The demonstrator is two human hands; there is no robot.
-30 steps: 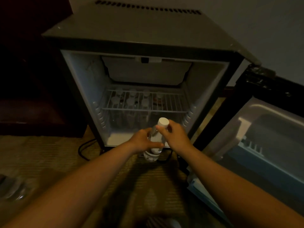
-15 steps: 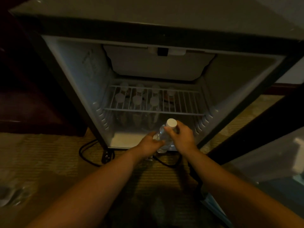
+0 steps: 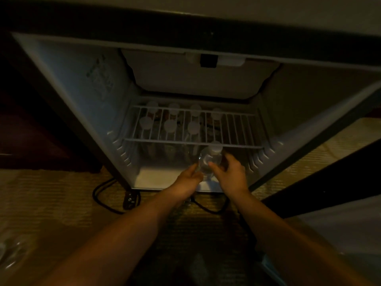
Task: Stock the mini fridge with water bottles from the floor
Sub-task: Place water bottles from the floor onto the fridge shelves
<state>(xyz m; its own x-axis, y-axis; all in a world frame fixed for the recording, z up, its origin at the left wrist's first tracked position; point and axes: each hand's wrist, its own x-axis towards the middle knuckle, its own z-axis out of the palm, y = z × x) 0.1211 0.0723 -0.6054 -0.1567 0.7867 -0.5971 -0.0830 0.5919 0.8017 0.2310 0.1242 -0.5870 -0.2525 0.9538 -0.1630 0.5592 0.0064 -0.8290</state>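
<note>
Bottle now passing under wire shelf into fridge; left hand, right hand fingers clamping it; placement nearing.

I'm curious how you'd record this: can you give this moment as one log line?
step: placing bottle | water bottle: held by left hand and right hand | location: mini fridge floor, under wire shelf

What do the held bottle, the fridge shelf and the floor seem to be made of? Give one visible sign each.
Bottle: clear plastic, probably; see-through with glints, opaque white cap.
Shelf: coated wire, seemingly; thin white parallel bars.
Floor: woven carpet or matting; fine ribbed texture, matte.
</note>
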